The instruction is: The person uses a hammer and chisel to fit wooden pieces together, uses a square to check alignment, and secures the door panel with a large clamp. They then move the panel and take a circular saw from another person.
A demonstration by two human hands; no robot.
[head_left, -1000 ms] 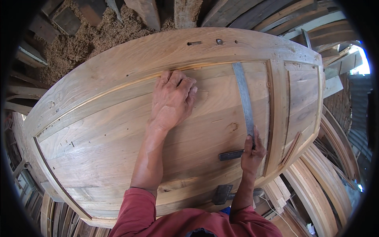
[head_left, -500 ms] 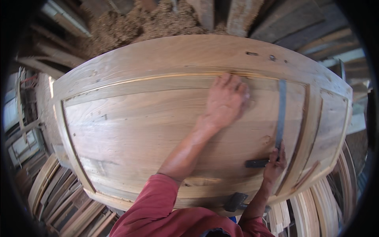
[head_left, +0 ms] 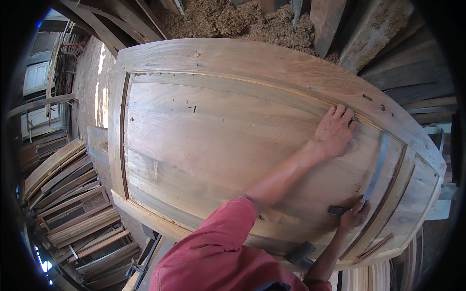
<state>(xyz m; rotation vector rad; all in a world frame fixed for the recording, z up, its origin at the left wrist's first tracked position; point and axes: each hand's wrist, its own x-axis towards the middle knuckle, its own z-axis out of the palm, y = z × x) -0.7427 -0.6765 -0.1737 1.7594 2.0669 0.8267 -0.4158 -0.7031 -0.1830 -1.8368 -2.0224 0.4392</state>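
A large wooden door (head_left: 233, 140) with recessed panels lies flat in front of me. Along the far edge of its main panel runs a thin, light wooden moulding strip (head_left: 272, 87). My left hand (head_left: 336, 130) has its fingers bent over that strip and pressed together on it. Nearer to me, on the right, my right hand (head_left: 353, 216) grips a try square by the corner. Its metal blade (head_left: 376, 167) points away across the panel, and the dark stock (head_left: 338, 210) sticks out to the left. Part of the grip is hidden by my fingers.
A black-headed hammer (head_left: 300, 253) rests on the door's near edge, beside my right forearm. A loose wood strip (head_left: 374, 248) lies at the near right. Stacked frames and boards (head_left: 82, 218) stand at left; shavings (head_left: 238, 24) and planks (head_left: 374, 36) are beyond.
The view has turned, so the door now sits slanted and more of the left-hand stacks shows. Both hands keep nearly the same places on the door, the try square still in my right.
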